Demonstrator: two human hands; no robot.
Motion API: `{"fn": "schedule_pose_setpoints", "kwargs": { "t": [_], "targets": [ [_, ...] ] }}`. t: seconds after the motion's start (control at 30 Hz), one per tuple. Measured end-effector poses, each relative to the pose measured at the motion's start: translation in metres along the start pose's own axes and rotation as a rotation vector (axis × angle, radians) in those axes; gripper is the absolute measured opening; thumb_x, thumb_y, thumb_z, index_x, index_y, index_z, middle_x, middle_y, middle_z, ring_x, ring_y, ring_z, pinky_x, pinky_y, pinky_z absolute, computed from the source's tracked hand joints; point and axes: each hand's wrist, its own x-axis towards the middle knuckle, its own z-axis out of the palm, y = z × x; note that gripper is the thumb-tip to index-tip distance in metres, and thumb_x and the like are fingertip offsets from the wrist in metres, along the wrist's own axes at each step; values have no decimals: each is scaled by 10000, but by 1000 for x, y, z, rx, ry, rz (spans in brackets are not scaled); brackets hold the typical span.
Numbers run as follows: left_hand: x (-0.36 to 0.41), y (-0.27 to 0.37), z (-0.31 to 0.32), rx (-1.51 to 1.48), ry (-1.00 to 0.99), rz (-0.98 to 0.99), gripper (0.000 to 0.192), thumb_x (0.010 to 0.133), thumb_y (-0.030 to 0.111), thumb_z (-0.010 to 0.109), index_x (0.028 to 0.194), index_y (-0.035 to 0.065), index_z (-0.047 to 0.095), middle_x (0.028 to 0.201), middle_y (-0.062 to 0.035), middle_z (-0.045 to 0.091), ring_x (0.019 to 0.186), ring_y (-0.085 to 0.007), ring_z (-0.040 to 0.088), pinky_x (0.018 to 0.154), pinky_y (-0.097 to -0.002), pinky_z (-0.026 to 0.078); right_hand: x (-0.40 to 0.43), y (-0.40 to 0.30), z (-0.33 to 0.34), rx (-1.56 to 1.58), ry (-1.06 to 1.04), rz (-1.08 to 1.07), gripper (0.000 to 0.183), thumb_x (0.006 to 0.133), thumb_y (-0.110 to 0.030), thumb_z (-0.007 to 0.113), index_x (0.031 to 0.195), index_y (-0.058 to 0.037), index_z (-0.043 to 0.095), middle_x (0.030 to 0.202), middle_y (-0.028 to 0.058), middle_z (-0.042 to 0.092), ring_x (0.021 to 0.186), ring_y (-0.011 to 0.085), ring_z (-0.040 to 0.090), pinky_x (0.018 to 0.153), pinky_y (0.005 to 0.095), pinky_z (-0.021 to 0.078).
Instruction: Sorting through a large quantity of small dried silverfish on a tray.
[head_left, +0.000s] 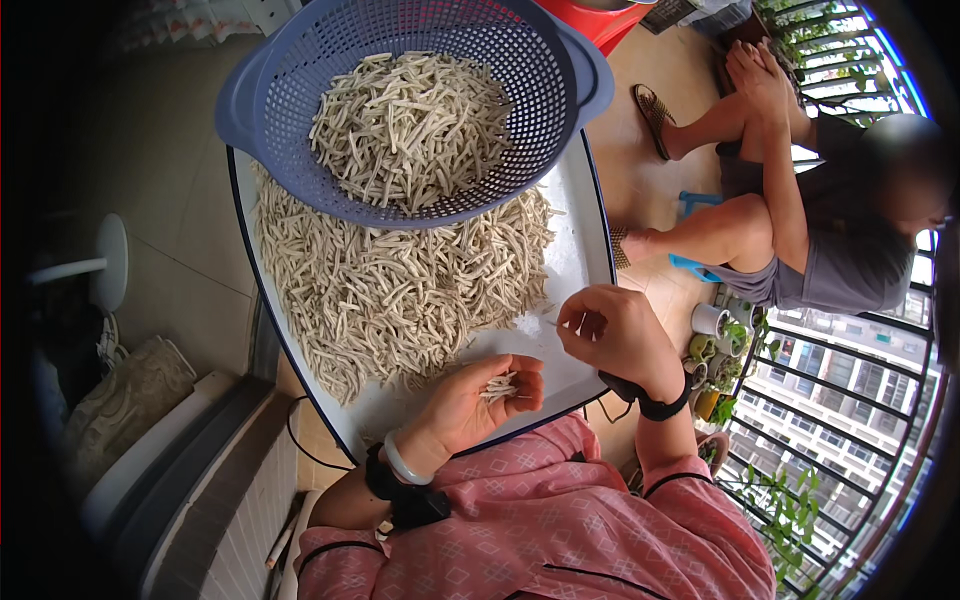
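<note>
My left hand (480, 397) is cupped palm up over the near edge of a white enamel tray, holding a small bunch of pale dried strips (499, 386). To its right, my right hand (619, 330) hovers over the tray's right side with thumb and fingertips pinched together; whether a small bit is between them is hard to tell. A broad heap of the same pale strips (405, 300) covers much of the white tray (570, 225), which has a dark blue rim. Over the tray's far end sits a blue-grey plastic colander (292, 97), with another pile of strips (412, 127) inside.
On the right, a person (825, 217) sits on a blue stool (697, 199), hands clasped near a knee. Potted plants (712, 322) stand by a balcony railing (817, 390). A red plastic object (600, 26) is behind the colander. A black cable (296, 427) loops beside the tray's left edge.
</note>
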Motion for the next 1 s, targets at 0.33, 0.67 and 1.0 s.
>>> {"fn": "schedule_pose_setpoints", "kwargs": {
  "t": [0.33, 0.67, 1.0],
  "targets": [
    [0, 0, -1, -54, -21, -13, 391, 1052, 229, 395, 1196, -92, 569, 1076, -189, 655, 1012, -282, 647, 932, -412, 535, 7, 14, 4, -127, 41, -45, 192, 765, -88, 744, 951, -66, 700, 833, 78, 671, 679, 215, 668, 633, 321, 541],
    [0, 1, 0, -4, -19, -14, 366, 1033, 208, 428, 1159, -96, 588, 1043, -179, 657, 984, -274, 646, 911, -404, 542, 25, 26, 16, -219, 50, -147, 129, 746, -118, 711, 860, -69, 677, 807, 92, 650, 705, 290, 653, 667, 376, 530],
    [-1, 1, -1, 0, -27, 0, 378, 1044, 216, 409, 1176, -92, 583, 1051, -176, 655, 996, -274, 646, 921, -408, 541, 10, 14, 5, -42, 24, -83, 91, 735, -83, 712, 807, -35, 683, 709, 85, 621, 623, 208, 639, 596, 317, 517]
  ]
}}
